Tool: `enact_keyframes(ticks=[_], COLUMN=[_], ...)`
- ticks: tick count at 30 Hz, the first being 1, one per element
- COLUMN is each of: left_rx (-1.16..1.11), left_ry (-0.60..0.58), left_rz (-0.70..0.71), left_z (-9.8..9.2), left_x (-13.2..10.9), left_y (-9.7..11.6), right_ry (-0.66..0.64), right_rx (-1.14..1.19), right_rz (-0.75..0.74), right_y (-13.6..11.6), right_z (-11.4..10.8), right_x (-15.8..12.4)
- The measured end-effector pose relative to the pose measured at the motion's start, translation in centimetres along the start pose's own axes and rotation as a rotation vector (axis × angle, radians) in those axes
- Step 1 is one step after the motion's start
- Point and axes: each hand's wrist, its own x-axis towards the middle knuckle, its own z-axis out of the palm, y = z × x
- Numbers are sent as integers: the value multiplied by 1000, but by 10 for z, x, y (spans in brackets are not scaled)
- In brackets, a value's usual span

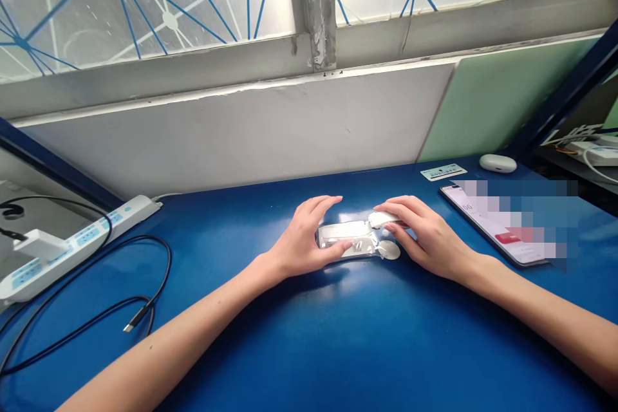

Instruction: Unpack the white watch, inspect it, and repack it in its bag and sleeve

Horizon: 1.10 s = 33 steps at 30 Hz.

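A small clear plastic tray [345, 237] with white parts in it lies on the blue table [309, 335], near the middle. My left hand [302, 238] grips the tray's left end, thumb in front and fingers curved over the back. My right hand [425, 235] rests at the tray's right end, its fingertips pinching a small white piece [379, 219] above the tray. A round white part [389, 250] sits at the tray's front right corner.
A phone [492, 225] with a lit screen lies to the right, with a white earbud case [497, 163] and a small label [443, 172] behind it. A white power strip [72, 244] with a plugged-in adapter [38, 244] and a black cable [120, 296] lie at the left.
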Motion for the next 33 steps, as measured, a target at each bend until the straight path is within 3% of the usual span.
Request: enact_keyframes(ticks=[5, 11, 13, 15, 18, 21, 24, 33], left_rx=[174, 79, -15, -180, -544, -802, -834, -1270], left_ry=[112, 50, 15, -30, -142, -270, -364, -143], left_rz=[201, 84, 15, -86, -187, -219, -240, -455], left_z=[-1, 3, 1, -1, -6, -8, -7, 3], left_x=[2, 2, 2, 3, 4, 3, 1, 6], left_y=[36, 46, 46, 49, 56, 61, 63, 60], right_ry=[56, 123, 141, 147, -3, -71, -128, -81], right_rx=[106, 161, 253, 495, 890, 1036, 1128, 1486], right_rz=[23, -27, 69, 169, 336, 404, 461, 591], right_y=[-12, -41, -51, -60, -67, -67, -63, -46], right_z=[-15, -28, -27, -22, -11, -2, 3, 14], right_x=[14, 54, 69, 81, 94, 100, 101, 102])
